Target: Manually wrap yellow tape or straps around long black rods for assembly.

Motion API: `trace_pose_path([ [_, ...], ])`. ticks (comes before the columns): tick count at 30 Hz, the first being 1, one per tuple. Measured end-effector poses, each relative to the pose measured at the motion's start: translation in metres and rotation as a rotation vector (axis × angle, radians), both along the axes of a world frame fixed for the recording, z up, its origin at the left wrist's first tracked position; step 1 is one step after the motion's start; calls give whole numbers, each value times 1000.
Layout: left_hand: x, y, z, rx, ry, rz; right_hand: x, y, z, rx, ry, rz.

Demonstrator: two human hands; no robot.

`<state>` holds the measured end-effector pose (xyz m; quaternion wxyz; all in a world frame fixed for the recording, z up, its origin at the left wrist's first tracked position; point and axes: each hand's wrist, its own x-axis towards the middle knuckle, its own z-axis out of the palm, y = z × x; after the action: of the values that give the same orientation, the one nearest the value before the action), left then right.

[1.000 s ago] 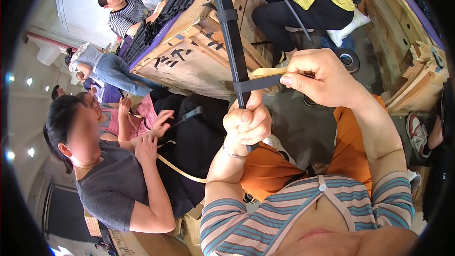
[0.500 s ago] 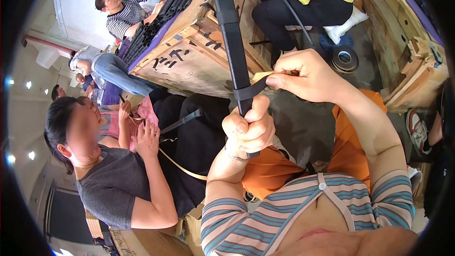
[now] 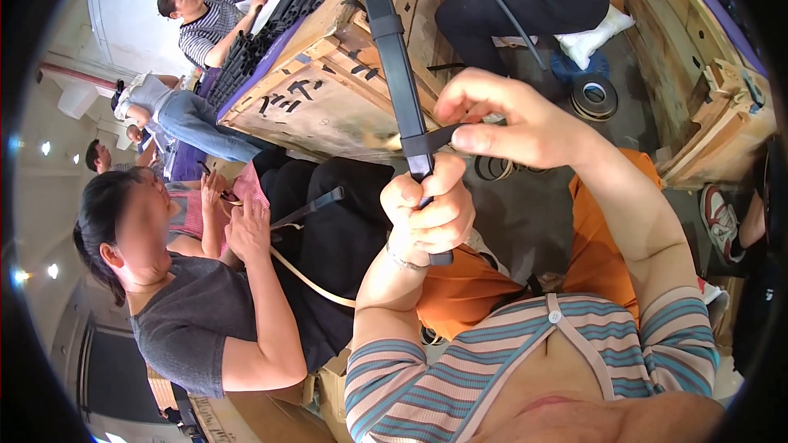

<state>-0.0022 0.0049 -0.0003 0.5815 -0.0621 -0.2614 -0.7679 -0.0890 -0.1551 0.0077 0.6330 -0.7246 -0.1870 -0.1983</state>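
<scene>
Wooden crate-style counter (image 3: 328, 125), rough planks, black marks on side panel, purple sheet (image 3: 267, 61) along top edge. White wall (image 3: 139, 8) past counter's far edge, bright. Dull grey floor (image 3: 525, 226) from counter's foot across to a second wooden counter (image 3: 657, 53), purple along its top edge too, planks jutting at its near corner. Left of first counter: pale ceiling, reddish beam (image 3: 78, 71), white boxy unit (image 3: 76, 101), small bright ceiling lights (image 3: 52, 271). Dark rectangular panel (image 3: 119, 373) low left, window or shutter unclear.

Black markings (image 3: 291, 97) on a wooden crate (image 3: 332, 119), not legible
</scene>
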Motion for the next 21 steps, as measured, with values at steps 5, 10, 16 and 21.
trace_pose_path([
  [5, 3, -4, -8, 7, -58, -54, 9, 20, 0, 107, 33, 117],
  [10, 2, -1, 1, 194, -588, 524, 5, 12, 1, -68, -87, -124],
  [16, -3, 2, -6, 225, -973, 1259, 9, 16, -7, -83, -89, -211],
  [21, -9, 8, -3, 242, -1116, 1383, -4, 20, 5, -115, -82, -229],
])
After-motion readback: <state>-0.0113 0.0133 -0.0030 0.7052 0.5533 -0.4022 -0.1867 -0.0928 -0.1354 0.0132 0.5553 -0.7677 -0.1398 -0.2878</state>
